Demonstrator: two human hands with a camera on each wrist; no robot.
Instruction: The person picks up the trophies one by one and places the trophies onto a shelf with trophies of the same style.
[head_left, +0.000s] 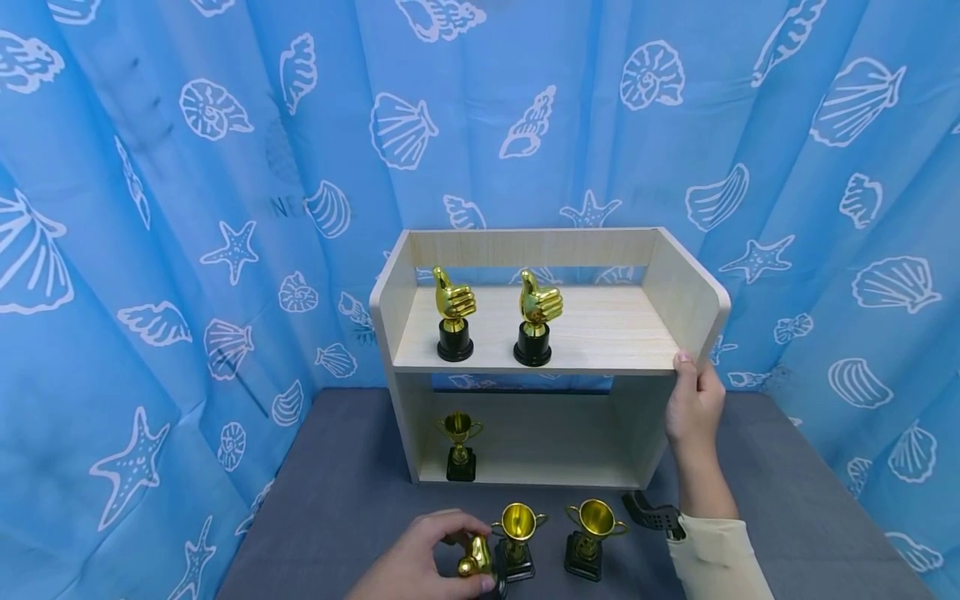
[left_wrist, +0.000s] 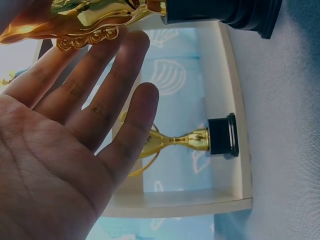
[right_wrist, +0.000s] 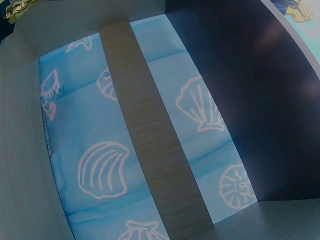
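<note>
Near the front of the table my left hand (head_left: 422,560) pinches a gold thumbs-up trophy (head_left: 477,557) with a black base; in the left wrist view this trophy (left_wrist: 95,17) lies across the fingertips. My right hand (head_left: 694,408) grips the right side of a pale wooden two-tier shelf (head_left: 615,321), thumb on the upper board's front edge. Two more thumbs-up trophies, one at left (head_left: 455,315) and one near the middle (head_left: 536,321), stand on the upper tier. A gold cup trophy (head_left: 460,450) stands at the lower tier's left end.
Two gold cup trophies, a left one (head_left: 517,533) and a right one (head_left: 594,529), stand on the grey table (head_left: 330,483) before the shelf. A black strap piece (head_left: 654,512) is at the right wrist. A blue shell-patterned curtain (head_left: 480,100) hangs behind.
</note>
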